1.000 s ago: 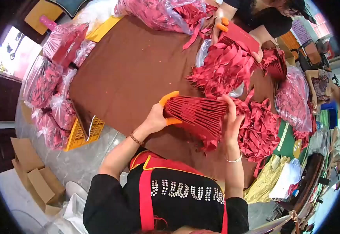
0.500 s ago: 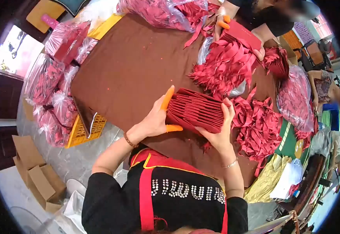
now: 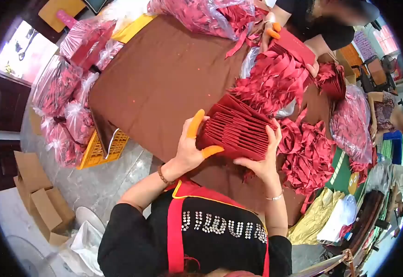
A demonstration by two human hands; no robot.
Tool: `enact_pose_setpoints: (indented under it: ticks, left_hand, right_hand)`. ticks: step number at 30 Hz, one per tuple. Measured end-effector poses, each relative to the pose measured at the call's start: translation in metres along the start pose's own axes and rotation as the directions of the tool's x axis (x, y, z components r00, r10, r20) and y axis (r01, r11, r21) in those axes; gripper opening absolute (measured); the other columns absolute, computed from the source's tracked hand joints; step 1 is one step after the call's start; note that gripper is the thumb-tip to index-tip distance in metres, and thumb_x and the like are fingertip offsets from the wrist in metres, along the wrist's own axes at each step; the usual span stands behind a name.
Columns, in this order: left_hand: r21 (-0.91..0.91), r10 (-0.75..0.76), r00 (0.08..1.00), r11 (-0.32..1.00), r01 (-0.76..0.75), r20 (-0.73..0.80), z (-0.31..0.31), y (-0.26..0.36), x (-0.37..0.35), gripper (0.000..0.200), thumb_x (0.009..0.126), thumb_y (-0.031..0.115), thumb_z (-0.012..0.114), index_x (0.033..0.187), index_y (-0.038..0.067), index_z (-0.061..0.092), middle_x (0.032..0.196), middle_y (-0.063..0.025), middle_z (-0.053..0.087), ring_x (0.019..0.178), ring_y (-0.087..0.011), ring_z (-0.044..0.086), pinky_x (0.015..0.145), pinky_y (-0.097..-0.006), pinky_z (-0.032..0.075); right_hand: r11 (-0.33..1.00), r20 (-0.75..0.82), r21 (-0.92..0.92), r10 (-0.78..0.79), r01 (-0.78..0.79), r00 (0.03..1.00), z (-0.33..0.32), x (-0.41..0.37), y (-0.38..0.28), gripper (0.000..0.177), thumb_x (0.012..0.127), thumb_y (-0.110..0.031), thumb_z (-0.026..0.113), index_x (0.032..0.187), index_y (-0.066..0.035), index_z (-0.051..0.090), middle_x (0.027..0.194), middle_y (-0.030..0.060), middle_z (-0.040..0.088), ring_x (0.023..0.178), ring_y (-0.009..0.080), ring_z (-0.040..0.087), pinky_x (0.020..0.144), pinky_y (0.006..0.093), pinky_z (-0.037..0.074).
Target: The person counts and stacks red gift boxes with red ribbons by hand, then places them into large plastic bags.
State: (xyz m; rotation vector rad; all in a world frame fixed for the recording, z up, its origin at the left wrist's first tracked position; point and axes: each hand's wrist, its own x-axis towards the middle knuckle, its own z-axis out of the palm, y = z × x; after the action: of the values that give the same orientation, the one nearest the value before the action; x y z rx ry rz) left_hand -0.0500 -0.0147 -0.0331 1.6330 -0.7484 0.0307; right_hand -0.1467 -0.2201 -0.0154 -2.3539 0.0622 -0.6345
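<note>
A stack of dark red folded card pieces [image 3: 236, 129], its many edges facing up, is between my two hands over the table. My left hand [image 3: 190, 145] holds the stack's left end, with orange covers on the index finger and thumb. My right hand [image 3: 267, 157] grips the right end, fingers along the far side and thumb at the near edge. The pieces are slightly fanned, with gaps between their edges. Just right of the stack lies a heap of red ribbons [image 3: 308, 152].
Across the brown-covered table [image 3: 150, 78], another person's hands hold a red stack with loose ribbons [image 3: 275, 78]. Plastic bags of red pieces [image 3: 56, 87] stand at the left by a yellow crate [image 3: 104, 148]. Another filled bag [image 3: 351, 120] is at right. Cardboard boxes [image 3: 42, 194] sit on the floor.
The stack has opened out into a looser fan and looks taller. My left index finger has lifted more upright at its left edge. The view has shifted slightly.
</note>
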Motion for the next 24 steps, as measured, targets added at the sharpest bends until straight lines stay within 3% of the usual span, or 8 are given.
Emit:
enact_pose_setpoints:
  ticks: [3,4,8,11,12,16,19,24]
  left_hand:
    - [0.071,0.015,1.0,0.997,-0.015,-0.007,0.004,-0.002,0.0,0.088,0.06,0.014,0.084,0.132,0.003,0.036,0.122,-0.0093,0.043,0.11,-0.0209,0.046,0.094,-0.0329,0.038]
    - [0.072,0.017,1.0,0.997,-0.017,-0.006,0.005,-0.002,0.001,0.088,0.06,0.014,0.084,0.132,0.003,0.036,0.122,-0.0093,0.043,0.11,-0.0209,0.046,0.094,-0.0329,0.038]
    - [-0.086,-0.072,0.997,0.994,0.069,-0.03,0.013,-0.013,-0.006,0.075,0.061,0.009,0.083,0.122,0.003,0.041,0.112,-0.0074,0.044,0.103,-0.0188,0.048,0.091,-0.0318,0.04]
    - [-0.138,-0.067,0.998,0.988,0.065,-0.007,0.011,-0.017,-0.006,0.071,0.061,0.006,0.082,0.119,0.004,0.042,0.11,-0.0073,0.045,0.101,-0.018,0.049,0.09,-0.0308,0.04]
    - [-0.11,-0.015,1.0,0.994,0.016,0.012,0.01,-0.018,-0.005,0.07,0.061,0.006,0.082,0.118,0.004,0.042,0.109,-0.0073,0.045,0.1,-0.0178,0.049,0.089,-0.0303,0.04]
    - [-0.06,0.016,0.999,0.998,-0.014,0.032,0.007,-0.019,-0.004,0.071,0.06,0.006,0.082,0.118,0.004,0.041,0.107,-0.007,0.045,0.1,-0.0178,0.049,0.088,-0.0302,0.041]
    - [-0.151,-0.066,0.998,0.986,0.069,0.023,0.009,-0.014,-0.001,0.071,0.06,0.007,0.083,0.118,0.004,0.042,0.107,-0.0068,0.046,0.1,-0.0181,0.049,0.087,-0.0302,0.04]
    - [-0.348,-0.236,0.961,0.897,0.273,0.146,0.008,-0.024,-0.004,0.075,0.061,0.004,0.082,0.121,0.005,0.037,0.115,-0.0065,0.044,0.108,-0.0185,0.046,0.096,-0.0325,0.038]
  right_hand:
    - [0.997,0.062,0.071,-0.04,0.035,0.997,-0.008,0.001,-0.001,0.102,0.052,-0.037,0.085,0.134,-0.012,0.028,0.137,0.0254,0.019,0.127,0.0425,0.023,0.104,0.0493,0.027]
    - [0.988,0.043,0.157,-0.021,0.014,0.999,-0.009,-0.001,0.0,0.077,0.071,-0.042,0.071,0.131,-0.01,0.034,0.137,0.0209,0.021,0.127,0.0375,0.026,0.105,0.0464,0.026]
    - [0.784,0.14,0.54,0.277,-0.307,0.951,-0.026,0.01,-0.003,0.033,0.096,-0.029,0.035,0.11,-0.006,0.053,0.126,0.0114,0.039,0.119,0.0234,0.039,0.099,0.0349,0.033]
    - [0.821,0.255,0.369,0.361,-0.436,0.897,-0.048,0.038,-0.009,0.012,0.086,-0.013,0.054,0.081,-0.003,0.056,0.105,0.0066,0.052,0.094,0.0157,0.049,0.085,0.0281,0.038]
    - [0.881,0.222,0.314,0.295,-0.355,0.929,-0.047,0.048,-0.007,0.013,0.075,-0.004,0.067,0.076,-0.003,0.055,0.096,0.0046,0.052,0.082,0.0131,0.048,0.077,0.0254,0.038]
    - [0.966,0.399,0.092,0.187,-0.243,0.897,-0.053,0.075,-0.001,0.026,0.069,-0.011,0.075,0.079,-0.004,0.052,0.085,0.0016,0.051,0.082,0.011,0.047,0.076,0.0246,0.038]
    - [0.909,0.409,0.159,0.295,-0.386,0.864,-0.051,0.084,-0.014,0.033,0.069,-0.013,0.076,0.09,-0.003,0.052,0.085,0.0017,0.051,0.081,0.0109,0.048,0.074,0.0251,0.039]
    - [0.964,0.469,0.124,0.153,-0.236,0.87,-0.049,0.084,-0.005,0.043,0.072,-0.016,0.074,0.108,-0.004,0.054,0.087,0.004,0.054,0.082,0.0123,0.051,0.075,0.0258,0.043]
